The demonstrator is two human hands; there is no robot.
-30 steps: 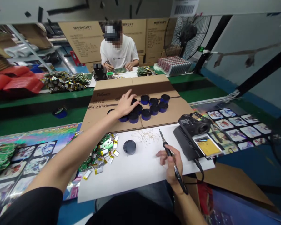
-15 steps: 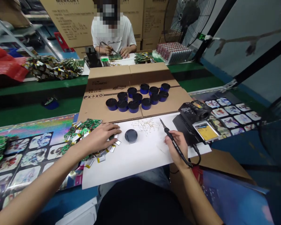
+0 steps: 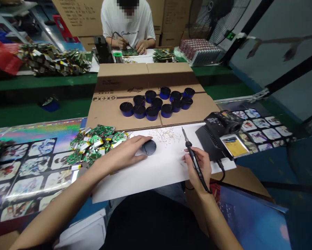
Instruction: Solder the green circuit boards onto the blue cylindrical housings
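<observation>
Over the white paper (image 3: 156, 177), the right hand (image 3: 200, 167) was closed round the iron (image 3: 194, 159), its tip pointing away, while the left hand (image 3: 128, 153) had fingers and thumb parted about the left side of the dark cup (image 3: 150, 148), though whether they gripped it I could not tell. The dark cup sat on the paper between the boards (image 3: 93, 141) and the iron, with wire bits (image 3: 168, 134) just beyond. Farther off, blue cups (image 3: 152, 114) stood clustered on the cardboard (image 3: 127, 71), and past it a co-worker (image 3: 129, 24) held a tool over a board (image 3: 130, 52).
</observation>
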